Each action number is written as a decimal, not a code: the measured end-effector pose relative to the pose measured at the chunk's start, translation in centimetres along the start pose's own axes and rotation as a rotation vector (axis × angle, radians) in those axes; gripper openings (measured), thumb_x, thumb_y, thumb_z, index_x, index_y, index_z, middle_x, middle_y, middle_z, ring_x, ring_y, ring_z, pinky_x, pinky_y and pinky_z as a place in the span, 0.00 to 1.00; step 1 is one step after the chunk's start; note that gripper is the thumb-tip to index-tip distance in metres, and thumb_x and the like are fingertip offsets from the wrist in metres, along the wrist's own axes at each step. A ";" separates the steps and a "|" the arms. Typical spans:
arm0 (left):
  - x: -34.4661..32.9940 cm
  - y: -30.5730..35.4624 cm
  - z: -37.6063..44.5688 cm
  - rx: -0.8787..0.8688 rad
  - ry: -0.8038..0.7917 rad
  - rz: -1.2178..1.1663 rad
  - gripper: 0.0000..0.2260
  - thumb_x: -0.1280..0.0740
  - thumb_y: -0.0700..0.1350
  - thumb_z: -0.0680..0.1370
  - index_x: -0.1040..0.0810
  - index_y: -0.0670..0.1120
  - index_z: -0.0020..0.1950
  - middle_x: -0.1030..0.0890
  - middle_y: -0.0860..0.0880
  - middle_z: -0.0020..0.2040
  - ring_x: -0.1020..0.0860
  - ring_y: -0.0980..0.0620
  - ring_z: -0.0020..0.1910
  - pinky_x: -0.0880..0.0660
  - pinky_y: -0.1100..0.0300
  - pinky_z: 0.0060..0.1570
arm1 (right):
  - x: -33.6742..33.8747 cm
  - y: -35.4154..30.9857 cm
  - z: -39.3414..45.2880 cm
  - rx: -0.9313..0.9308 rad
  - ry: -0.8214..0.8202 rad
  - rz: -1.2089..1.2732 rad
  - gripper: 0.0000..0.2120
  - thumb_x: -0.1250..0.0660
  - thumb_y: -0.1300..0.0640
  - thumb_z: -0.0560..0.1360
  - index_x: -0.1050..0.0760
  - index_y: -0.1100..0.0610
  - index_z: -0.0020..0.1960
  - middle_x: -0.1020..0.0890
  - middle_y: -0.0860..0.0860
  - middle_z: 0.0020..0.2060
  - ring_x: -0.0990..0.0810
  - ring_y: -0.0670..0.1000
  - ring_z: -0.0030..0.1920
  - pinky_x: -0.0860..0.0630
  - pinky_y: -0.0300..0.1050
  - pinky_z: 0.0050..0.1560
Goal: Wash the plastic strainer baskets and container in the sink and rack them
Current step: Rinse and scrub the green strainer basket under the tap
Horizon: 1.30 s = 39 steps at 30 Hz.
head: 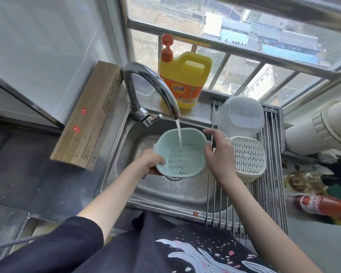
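Note:
A pale green strainer basket (180, 152) is held over the steel sink (165, 192), and water from the faucet (146, 85) runs into it. My left hand (153, 160) grips its lower left rim. My right hand (218, 154) touches its right rim with relaxed, spread fingers. On the roll-up rack (272, 184) over the sink's right side, a white strainer basket (248, 158) lies bottom up. Behind it a clear plastic container (240, 115) also lies bottom up.
A yellow dish soap jug with an orange pump (183, 75) stands on the sill behind the faucet. A long cardboard box (89, 119) lies on the counter to the left. A red-labelled bottle (319, 205) and clutter sit right of the rack.

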<state>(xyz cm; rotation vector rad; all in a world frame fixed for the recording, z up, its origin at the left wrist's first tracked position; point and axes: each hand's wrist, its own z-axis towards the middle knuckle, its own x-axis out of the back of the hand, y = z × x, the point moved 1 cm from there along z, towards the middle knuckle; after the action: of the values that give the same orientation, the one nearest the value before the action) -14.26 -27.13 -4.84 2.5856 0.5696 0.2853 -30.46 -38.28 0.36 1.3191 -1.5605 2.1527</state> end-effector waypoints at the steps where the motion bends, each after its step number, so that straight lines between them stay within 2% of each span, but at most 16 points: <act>1: -0.8 0.2 0.0 -0.026 0.026 0.052 0.13 0.35 0.31 0.74 0.26 0.36 0.58 0.21 0.39 0.47 0.20 0.43 0.42 0.20 0.50 0.37 | 0.1 -0.7 0.4 0.131 -0.045 -0.116 0.13 0.38 0.67 0.72 0.21 0.57 0.53 0.19 0.50 0.50 0.23 0.53 0.53 0.30 0.42 0.51; 4: -2.7 1.6 0.3 -0.144 0.070 0.135 0.15 0.29 0.43 0.71 0.21 0.40 0.55 0.18 0.41 0.50 0.19 0.44 0.46 0.20 0.48 0.44 | -1.1 -2.4 1.2 0.189 -0.477 -0.318 0.13 0.41 0.62 0.74 0.20 0.53 0.51 0.18 0.51 0.51 0.22 0.55 0.54 0.25 0.49 0.51; 7: -3.4 3.3 0.8 -0.245 0.138 0.240 0.29 0.36 0.64 0.68 0.19 0.40 0.51 0.17 0.37 0.51 0.18 0.39 0.49 0.20 0.44 0.48 | -2.3 -2.5 2.3 0.177 -0.549 -0.365 0.16 0.44 0.64 0.74 0.27 0.54 0.59 0.22 0.54 0.57 0.25 0.57 0.59 0.27 0.50 0.52; 9: -2.8 4.0 0.6 -0.299 0.242 0.374 0.30 0.42 0.64 0.75 0.20 0.38 0.54 0.19 0.36 0.53 0.20 0.38 0.52 0.22 0.49 0.50 | -2.5 -1.8 3.6 0.314 -0.537 -0.449 0.19 0.44 0.65 0.74 0.32 0.54 0.64 0.25 0.54 0.63 0.30 0.56 0.67 0.33 0.51 0.62; 11: -1.6 4.0 0.8 -0.332 0.352 0.457 0.26 0.42 0.59 0.78 0.21 0.38 0.56 0.19 0.38 0.53 0.21 0.38 0.52 0.23 0.53 0.49 | -2.3 -0.2 5.1 0.432 -0.578 -0.713 0.27 0.43 0.62 0.76 0.40 0.51 0.74 0.33 0.48 0.72 0.44 0.51 0.76 0.51 0.56 0.74; 14: 0.3 3.4 1.4 -0.365 0.498 0.496 0.20 0.42 0.54 0.79 0.20 0.39 0.53 0.18 0.41 0.48 0.20 0.40 0.46 0.24 0.56 0.43 | -2.4 1.6 5.9 0.340 -0.644 -1.041 0.27 0.52 0.51 0.81 0.56 0.45 0.78 0.43 0.43 0.76 0.53 0.54 0.77 0.71 0.69 0.68; 18: 0.2 3.5 1.3 -0.458 0.658 0.454 0.17 0.43 0.51 0.81 0.22 0.40 0.52 0.19 0.40 0.49 0.22 0.38 0.49 0.30 0.53 0.43 | -4.5 0.1 3.3 0.231 -0.608 -1.163 0.25 0.52 0.52 0.81 0.45 0.52 0.77 0.42 0.50 0.76 0.60 0.63 0.76 0.79 0.73 0.57; 22: -0.9 3.7 0.9 -0.581 0.660 0.218 0.12 0.39 0.50 0.80 0.23 0.41 0.50 0.18 0.42 0.47 0.23 0.42 0.47 0.31 0.54 0.44 | -6.3 -2.2 -1.1 -0.009 -0.678 -1.154 0.20 0.44 0.56 0.77 0.30 0.57 0.68 0.32 0.59 0.70 0.58 0.79 0.70 0.75 0.77 0.57; 24: -1.5 3.9 0.9 -0.605 0.607 0.072 0.10 0.37 0.49 0.80 0.23 0.43 0.50 0.20 0.45 0.44 0.25 0.46 0.44 0.35 0.57 0.40 | -6.7 -2.8 -3.1 -0.030 -0.676 -0.972 0.23 0.42 0.60 0.74 0.32 0.56 0.69 0.37 0.60 0.72 0.57 0.73 0.73 0.71 0.77 0.61; 26: -1.8 4.2 1.1 -0.565 0.519 -0.134 0.08 0.37 0.47 0.79 0.23 0.43 0.53 0.21 0.48 0.44 0.24 0.47 0.46 0.31 0.57 0.43 | -6.6 -2.6 -5.0 0.020 -0.671 -0.741 0.23 0.42 0.59 0.74 0.31 0.50 0.69 0.47 0.61 0.76 0.56 0.66 0.76 0.66 0.72 0.67; 27: -1.8 4.5 1.1 -0.534 0.471 -0.245 0.09 0.36 0.46 0.79 0.23 0.44 0.55 0.21 0.48 0.46 0.23 0.46 0.48 0.27 0.55 0.48 | -6.2 -2.3 -5.7 0.073 -0.626 -0.635 0.22 0.41 0.58 0.73 0.28 0.47 0.65 0.46 0.59 0.76 0.54 0.65 0.76 0.63 0.70 0.69; 29: -1.8 4.8 1.0 -0.485 0.366 -0.401 0.08 0.35 0.43 0.77 0.24 0.46 0.57 0.20 0.47 0.48 0.22 0.46 0.49 0.24 0.47 0.54 | -4.9 -1.6 -6.4 0.128 -0.389 -0.382 0.17 0.40 0.59 0.70 0.22 0.48 0.56 0.28 0.52 0.69 0.36 0.62 0.72 0.46 0.68 0.71; 31: -1.9 4.9 0.8 -0.435 0.267 -0.459 0.08 0.35 0.37 0.77 0.25 0.49 0.51 0.21 0.48 0.45 0.23 0.46 0.48 0.24 0.43 0.54 | -2.7 -1.1 -6.2 -0.023 -0.105 -0.025 0.12 0.39 0.62 0.73 0.22 0.52 0.52 0.18 0.48 0.53 0.21 0.53 0.56 0.27 0.54 0.60; 33: -2.2 4.8 0.6 -0.368 0.154 -0.499 0.12 0.37 0.32 0.76 0.27 0.49 0.53 0.23 0.46 0.46 0.24 0.44 0.48 0.25 0.40 0.53 | -0.5 -0.9 -5.1 -0.239 0.072 0.222 0.08 0.37 0.61 0.77 0.29 0.54 0.55 0.21 0.49 0.44 0.22 0.51 0.44 0.24 0.43 0.45; 36: -2.7 4.5 0.3 -0.275 0.036 -0.439 0.19 0.38 0.30 0.76 0.30 0.44 0.65 0.23 0.43 0.53 0.23 0.43 0.48 0.21 0.43 0.48 | 1.3 -0.5 -2.4 -0.364 0.079 0.279 0.16 0.37 0.52 0.78 0.38 0.54 0.62 0.26 0.52 0.42 0.25 0.51 0.40 0.26 0.45 0.42; 39: -3.1 4.2 -0.7 -0.197 -0.074 -0.371 0.16 0.37 0.35 0.77 0.30 0.41 0.65 0.21 0.43 0.51 0.21 0.44 0.45 0.20 0.47 0.40 | 2.1 -0.1 -0.8 -0.355 0.012 0.169 0.16 0.38 0.51 0.79 0.35 0.58 0.62 0.26 0.49 0.35 0.27 0.48 0.33 0.29 0.45 0.34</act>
<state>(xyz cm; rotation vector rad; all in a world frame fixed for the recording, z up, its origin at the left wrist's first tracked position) -15.74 -31.59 -2.47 2.2380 0.9270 0.1137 -32.10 -38.33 1.93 1.0925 -1.9975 1.8445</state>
